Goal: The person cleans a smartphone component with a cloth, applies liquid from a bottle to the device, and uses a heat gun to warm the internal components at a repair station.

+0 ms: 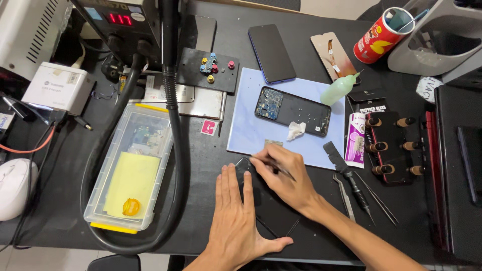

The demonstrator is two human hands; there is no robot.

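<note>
The left hand (236, 221) lay flat and open, palm down, pressing on a dark phone panel (251, 193) that rested on the black counter (201, 165) just below the pale blue mat (251, 125). The right hand (286, 175) was closed around a thin tool (268, 163), held like a pen, its tip touching the upper left corner of the panel. Most of the panel was hidden under the two hands.

On the blue mat lay an opened phone body (293, 111) with its circuit board showing and a small crumpled white wipe (295, 130) on top of it. A dark phone (271, 52) lay face up just above the mat, and a small green squeeze bottle (340, 89) rested at the mat's right edge. Right of the hands, a black-handled tool (346, 175) and metal tweezers (345, 198) lay on the counter, beside a black clamp jig with brown knobs (389, 145). To the left stood a clear plastic box (131, 170) with a yellow sheet inside, ringed by a thick black hose (173, 125). A red cylindrical can (381, 36) stood at the far right, near the top edge.
</note>
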